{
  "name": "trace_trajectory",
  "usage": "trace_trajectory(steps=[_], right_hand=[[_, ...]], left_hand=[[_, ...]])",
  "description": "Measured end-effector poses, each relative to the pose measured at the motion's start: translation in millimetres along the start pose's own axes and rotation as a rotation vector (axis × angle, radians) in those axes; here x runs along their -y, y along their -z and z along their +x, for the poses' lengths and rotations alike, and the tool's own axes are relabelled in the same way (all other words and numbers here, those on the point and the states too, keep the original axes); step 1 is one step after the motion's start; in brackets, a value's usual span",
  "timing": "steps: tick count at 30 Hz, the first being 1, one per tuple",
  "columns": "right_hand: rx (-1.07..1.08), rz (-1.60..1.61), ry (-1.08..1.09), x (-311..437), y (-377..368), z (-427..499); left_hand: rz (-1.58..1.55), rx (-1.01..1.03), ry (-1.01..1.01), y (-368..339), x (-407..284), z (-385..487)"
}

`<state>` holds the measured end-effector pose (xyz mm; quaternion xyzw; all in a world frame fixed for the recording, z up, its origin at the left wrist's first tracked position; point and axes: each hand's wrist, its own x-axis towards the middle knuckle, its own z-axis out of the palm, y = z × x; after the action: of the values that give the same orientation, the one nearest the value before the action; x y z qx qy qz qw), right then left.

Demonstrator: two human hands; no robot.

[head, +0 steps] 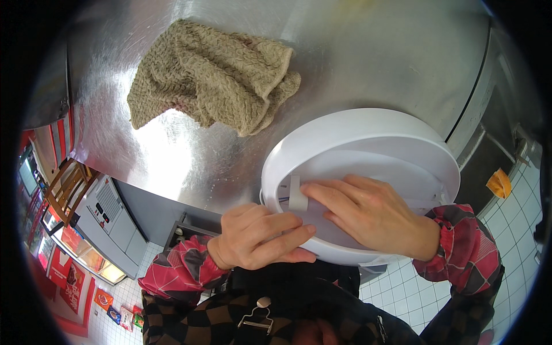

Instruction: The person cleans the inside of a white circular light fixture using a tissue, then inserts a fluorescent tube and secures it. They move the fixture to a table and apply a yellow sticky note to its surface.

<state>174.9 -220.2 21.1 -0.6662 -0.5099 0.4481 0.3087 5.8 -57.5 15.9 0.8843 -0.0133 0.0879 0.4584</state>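
Note:
A round white plastic housing [366, 123], like a shallow drum with its hollow side towards me, leans at the near edge of the steel counter. My right hand [366, 211] reaches inside it, fingertips touching a pale strip [298, 194] near the left inner wall. Thin wires show beside that strip. My left hand [269, 237] is at the housing's lower left rim, fingers bent and thumb beneath; whether it grips the rim cannot be told. A crumpled olive-brown terry cloth [211, 77] lies on the counter beyond, to the left.
The stainless steel counter [366, 64] spans the top. A metal-framed unit stands at the right, with an orange-brown piece [499, 183] near it. At the lower left are a grey appliance [116, 220], a wooden chair [71, 185], and several colourful packets by the tiled floor.

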Motion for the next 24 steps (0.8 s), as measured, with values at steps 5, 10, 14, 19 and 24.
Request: trace_trajectory(steps=[5, 10, 14, 19, 24], right_hand=[[-0.003, 0.007, 0.007, 0.2, 0.6, 1.3], [-0.001, 0.052, -0.009, 0.8, -0.1, 2.5], [-0.010, 0.084, -0.006, 0.5, -1.9, 3.9], [-0.007, 0.164, -0.042, 0.7, -4.4, 4.0], [0.040, 0.235, -0.088, 2.5, -4.4, 1.1]], left_hand=[[0.001, 0.028, -0.030, 0.6, -1.1, -0.1], [-0.015, 0.063, -0.011, -0.5, -3.2, 1.3], [-0.009, 0.111, 0.050, 1.7, -11.0, 3.0], [-0.041, 0.145, 0.041, 3.1, -15.2, 4.5], [-0.087, 0.132, 0.046, -2.6, -20.8, 3.4]])
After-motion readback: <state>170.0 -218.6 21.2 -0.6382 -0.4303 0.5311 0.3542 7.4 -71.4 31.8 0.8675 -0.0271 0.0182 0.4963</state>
